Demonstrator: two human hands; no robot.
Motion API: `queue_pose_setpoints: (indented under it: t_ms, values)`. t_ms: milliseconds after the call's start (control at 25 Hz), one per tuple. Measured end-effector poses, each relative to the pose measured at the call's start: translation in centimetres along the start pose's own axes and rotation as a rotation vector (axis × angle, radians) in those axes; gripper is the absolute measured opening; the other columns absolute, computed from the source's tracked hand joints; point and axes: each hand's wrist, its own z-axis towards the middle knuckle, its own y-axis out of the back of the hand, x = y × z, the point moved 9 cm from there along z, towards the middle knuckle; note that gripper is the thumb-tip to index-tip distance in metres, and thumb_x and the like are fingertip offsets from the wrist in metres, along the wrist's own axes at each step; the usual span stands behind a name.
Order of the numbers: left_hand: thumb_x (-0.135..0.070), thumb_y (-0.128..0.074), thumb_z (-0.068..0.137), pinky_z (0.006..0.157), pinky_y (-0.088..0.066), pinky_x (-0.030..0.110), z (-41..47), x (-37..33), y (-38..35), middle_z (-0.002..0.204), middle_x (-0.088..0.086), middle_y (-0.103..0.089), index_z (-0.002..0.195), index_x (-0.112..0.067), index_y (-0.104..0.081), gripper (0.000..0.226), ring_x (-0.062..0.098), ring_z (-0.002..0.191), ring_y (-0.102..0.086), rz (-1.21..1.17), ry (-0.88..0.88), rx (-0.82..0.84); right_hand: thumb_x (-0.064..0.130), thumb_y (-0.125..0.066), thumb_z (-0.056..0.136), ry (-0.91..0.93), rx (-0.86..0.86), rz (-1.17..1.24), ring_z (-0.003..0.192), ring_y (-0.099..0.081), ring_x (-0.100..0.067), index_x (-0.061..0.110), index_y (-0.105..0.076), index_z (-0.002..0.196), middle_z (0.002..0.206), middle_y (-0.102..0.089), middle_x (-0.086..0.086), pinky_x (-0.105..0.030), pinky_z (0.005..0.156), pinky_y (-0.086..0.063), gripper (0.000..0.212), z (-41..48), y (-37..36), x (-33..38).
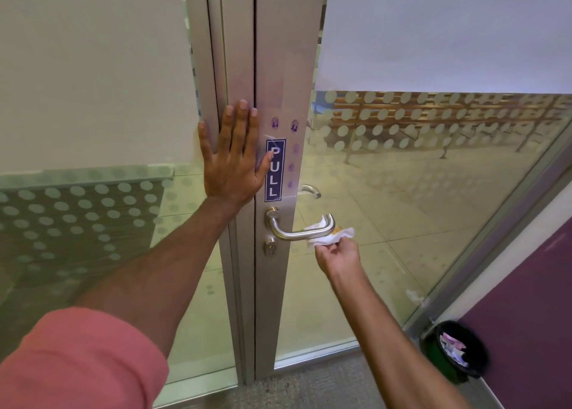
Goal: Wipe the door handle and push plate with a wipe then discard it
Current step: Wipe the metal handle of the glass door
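Mid-frame, our right hand [337, 257] pinches a wipe [328, 235] against the handle [297, 232]; our left hand [233, 158] lies flat, fingers spread, on the frame [278, 68].

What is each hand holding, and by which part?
The right hand pinches the wipe by its lower edge, against the door handle. The left hand holds nothing; it lies flat on the door frame.

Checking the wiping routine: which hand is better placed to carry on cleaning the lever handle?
Right. The right hand already holds the wipe against the door handle; the left hand lies flat on the door frame, empty.
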Motion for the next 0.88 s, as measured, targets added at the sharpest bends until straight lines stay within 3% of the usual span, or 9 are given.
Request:
queue_pose_setpoints:
  t_ms: [40, 120, 200, 320, 440, 480, 560, 720, 880]
  values:
    - [-0.058, -0.034, 0.101, 0.117, -0.001, 0.055, 0.0, 0.0, 0.1, 0.158, 0.013, -0.031, 0.155, -0.008, -0.023, 0.074, 0.027, 0.146, -0.022, -0.001, 0.002, -0.002, 0.006, -0.032, 0.103, -0.029, 0.015, 0.009, 0.097, -0.061, -0.022, 0.024, -0.058, 0.100, 0.112, -0.060, -0.005, -0.026, 0.074, -0.059, 0.031, 0.4, -0.4, 0.1]
    - [-0.057, -0.033, 0.101, 0.118, -0.001, 0.056, -0.1, 0.1, 0.1, 0.158, 0.014, -0.033, 0.154, -0.008, -0.025, 0.073, 0.027, 0.146, -0.021, -0.001, 0.007, -0.002, 0.006, -0.033, 0.101, -0.103, 0.057, -0.011, 0.073, -0.053, -0.021, 0.014, -0.057, 0.095, 0.088, -0.054, -0.007, -0.025, 0.049, -0.055, 0.026, 1.1, -1.3, -0.2]
    - [-0.057, -0.034, 0.101, 0.119, 0.002, 0.056, -0.2, 0.0, 0.2, 0.158, 0.014, -0.034, 0.154, -0.008, -0.025, 0.073, 0.027, 0.146, -0.021, 0.013, 0.012, -0.007, 0.001, -0.030, 0.100, -0.104, 0.062, -0.143, 0.061, -0.046, -0.018, 0.003, -0.058, 0.092, 0.077, -0.048, -0.007, -0.026, 0.051, -0.047, 0.029, 1.9, -1.6, 0.0]
    - [-0.057, -0.035, 0.101, 0.120, 0.009, 0.053, -0.2, 0.1, 0.1, 0.158, 0.013, -0.031, 0.155, -0.008, -0.023, 0.074, 0.028, 0.147, -0.021, 0.012, 0.017, -0.009, 0.007, -0.041, 0.102, -0.010, 0.093, -0.310, 0.049, -0.061, -0.020, 0.002, -0.059, 0.089, 0.077, -0.058, -0.010, -0.036, 0.056, -0.057, 0.023, 2.4, -1.9, 0.7]
    - [-0.058, -0.033, 0.101, 0.120, 0.010, 0.052, -0.2, 0.1, 0.1, 0.159, 0.012, -0.024, 0.156, -0.009, -0.020, 0.074, 0.028, 0.147, -0.021, 0.025, 0.009, -0.011, 0.005, -0.047, 0.099, 0.039, 0.179, -0.339, 0.061, -0.064, -0.022, 0.004, -0.056, 0.085, 0.083, -0.059, -0.013, -0.039, 0.086, -0.056, 0.017, 2.8, -2.0, 1.2]
    - [-0.058, -0.033, 0.101, 0.120, 0.010, 0.052, -0.1, 0.1, 0.1, 0.159, 0.012, -0.022, 0.156, -0.009, -0.019, 0.075, 0.028, 0.147, -0.020, 0.022, 0.010, -0.008, 0.005, -0.046, 0.100, 0.052, 0.200, -0.367, 0.065, -0.062, -0.023, 0.004, -0.055, 0.084, 0.085, -0.057, -0.013, -0.033, 0.087, -0.056, 0.018, 3.0, -2.0, 1.5]
    - [-0.059, -0.032, 0.101, 0.120, 0.011, 0.052, -0.1, 0.1, 0.0, 0.159, 0.011, -0.020, 0.157, -0.008, -0.014, 0.079, 0.028, 0.147, -0.020, 0.015, 0.009, -0.003, 0.007, -0.045, 0.101, 0.119, 0.226, -0.453, 0.068, -0.059, -0.024, 0.003, -0.053, 0.082, 0.084, -0.057, -0.013, -0.027, 0.069, -0.059, 0.021, 3.4, -2.4, 2.5]
    - [-0.059, -0.032, 0.100, 0.120, 0.011, 0.052, -0.2, 0.1, -0.1, 0.159, 0.011, -0.019, 0.158, -0.009, -0.011, 0.080, 0.028, 0.147, -0.019, -0.008, 0.008, -0.007, 0.010, -0.039, 0.104, 0.377, 0.281, -0.576, 0.076, -0.056, -0.018, 0.006, -0.057, 0.087, 0.092, -0.060, -0.010, -0.032, 0.081, -0.049, 0.025, 2.7, -3.9, 6.3]
    - [-0.059, -0.032, 0.100, 0.120, 0.010, 0.053, -0.2, 0.0, -0.1, 0.159, 0.011, -0.021, 0.156, -0.012, -0.002, 0.079, 0.027, 0.147, -0.020, -0.025, 0.000, -0.003, 0.022, -0.045, 0.102, 0.778, 0.509, -1.184, 0.083, -0.061, -0.011, 0.018, -0.069, 0.098, 0.098, -0.069, -0.001, -0.023, 0.072, -0.051, 0.025, -1.7, -7.8, 4.7]
